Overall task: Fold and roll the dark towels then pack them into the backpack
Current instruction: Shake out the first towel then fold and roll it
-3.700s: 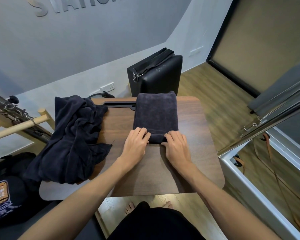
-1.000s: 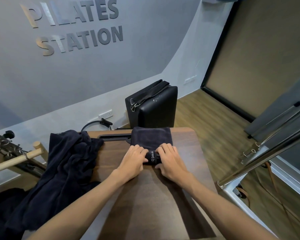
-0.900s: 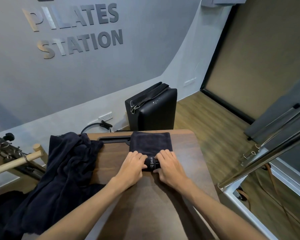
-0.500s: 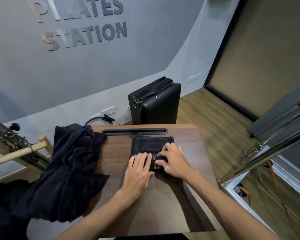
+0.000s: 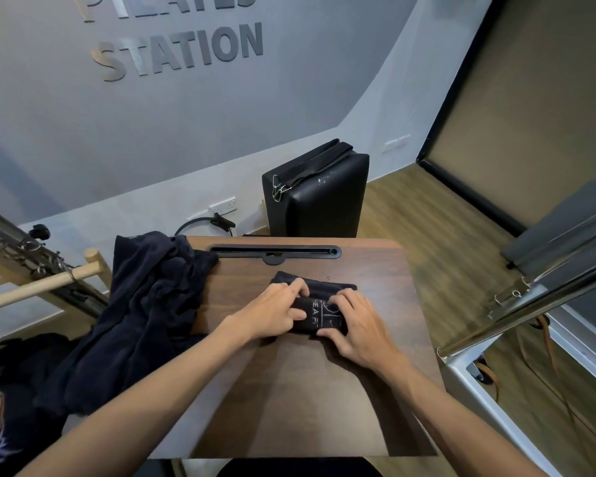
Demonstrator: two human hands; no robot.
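Observation:
A dark towel (image 5: 319, 313) lies rolled into a short thick bundle on the brown wooden table (image 5: 307, 390), with pale lettering on its top and a small flat tail left beyond it. My left hand (image 5: 276, 313) grips the roll's left end, fingers curled over it. My right hand (image 5: 356, 327) grips the right end, thumb under the near side. A second dark towel (image 5: 141, 315) lies crumpled over the table's left edge. A dark backpack (image 5: 0, 418) with an orange patch shows at the bottom left, mostly cut off.
A black slot (image 5: 274, 252) runs along the table's far edge. A black padded case (image 5: 315, 196) stands on the floor behind the table. A wooden bar and metal frame (image 5: 42, 284) sit at left, and a metal rail (image 5: 537, 304) at right.
The towel has been rolled away from me, from a long folded strip into a short bundle. Both hands moved up the table with the roll and now grip its ends.

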